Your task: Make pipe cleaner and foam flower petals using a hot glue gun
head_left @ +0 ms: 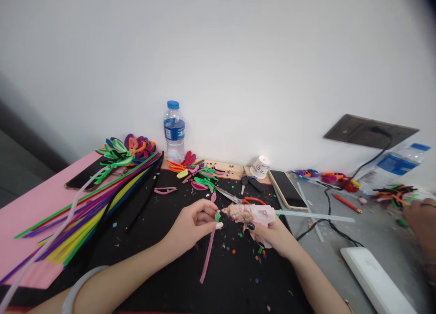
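My right hand (269, 234) is wrapped round the handle of a pale pink glue gun (260, 213), which points left. Out of its back end sticks a long, clear glue stick (315, 216). In my left hand (195, 223) a pink pipe cleaner (208, 257) is pinched between thumb and fingers, its tail hanging toward me. A small green piece (217, 216) sits near its top, close to the gun's nozzle; whether they touch I cannot tell. Just behind the hands lie scissors (230, 196) with red handles.
Bundled pipe cleaners (112, 209) lie at left. A water bottle (175, 132) and paper cup (260, 167) stand along the wall. At right are a phone (289, 190), a white power strip (374, 277), black cables and another person's hand (424, 221). Scraps dot the black mat (153, 268).
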{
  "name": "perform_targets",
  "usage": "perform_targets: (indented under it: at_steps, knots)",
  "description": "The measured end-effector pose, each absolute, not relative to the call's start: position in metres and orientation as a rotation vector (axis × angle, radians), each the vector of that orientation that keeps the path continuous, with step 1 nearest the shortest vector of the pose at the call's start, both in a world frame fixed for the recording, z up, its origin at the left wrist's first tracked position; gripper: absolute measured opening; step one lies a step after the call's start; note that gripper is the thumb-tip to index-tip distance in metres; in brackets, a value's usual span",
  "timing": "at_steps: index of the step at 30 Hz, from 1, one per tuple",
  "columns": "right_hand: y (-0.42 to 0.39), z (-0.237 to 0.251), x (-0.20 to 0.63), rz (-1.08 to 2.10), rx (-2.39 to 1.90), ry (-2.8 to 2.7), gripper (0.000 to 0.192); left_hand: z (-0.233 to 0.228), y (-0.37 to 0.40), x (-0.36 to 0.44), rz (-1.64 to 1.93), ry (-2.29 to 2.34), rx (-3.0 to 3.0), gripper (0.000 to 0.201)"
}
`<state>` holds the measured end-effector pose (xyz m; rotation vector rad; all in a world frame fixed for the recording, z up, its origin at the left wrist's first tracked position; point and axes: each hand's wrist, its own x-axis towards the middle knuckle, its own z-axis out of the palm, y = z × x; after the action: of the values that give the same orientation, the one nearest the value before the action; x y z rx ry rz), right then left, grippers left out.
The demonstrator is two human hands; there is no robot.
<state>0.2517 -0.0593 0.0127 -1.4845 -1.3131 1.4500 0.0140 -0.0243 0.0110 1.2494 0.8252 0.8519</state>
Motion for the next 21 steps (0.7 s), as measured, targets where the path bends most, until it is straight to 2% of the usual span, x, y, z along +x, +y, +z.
perform_targets:
  at_steps: [5,9,14,18,21]
  knots:
    - [-0.058,0.014,0.257,1.369,-1.474,-1.218,0.045,0.009,-0.024,0.014,0.874,0.772,1.185,0.030]
    - [-0.055,0.023,0.263,1.176,-1.428,-1.161,0.044,0.009,-0.024,0.015,0.883,0.685,1.119,0.028]
    - [-0.051,0.032,0.285,0.661,-1.629,-1.165,0.031,0.009,-0.023,0.015,0.895,0.644,1.102,0.030]
    - [-0.050,0.041,0.310,0.197,-2.018,-1.174,0.036,0.008,-0.024,0.015,0.887,0.633,1.108,0.031]
    - [-0.051,0.050,0.328,-0.064,-2.117,-1.321,0.040,0.007,-0.025,0.015,0.890,0.628,1.104,0.030]
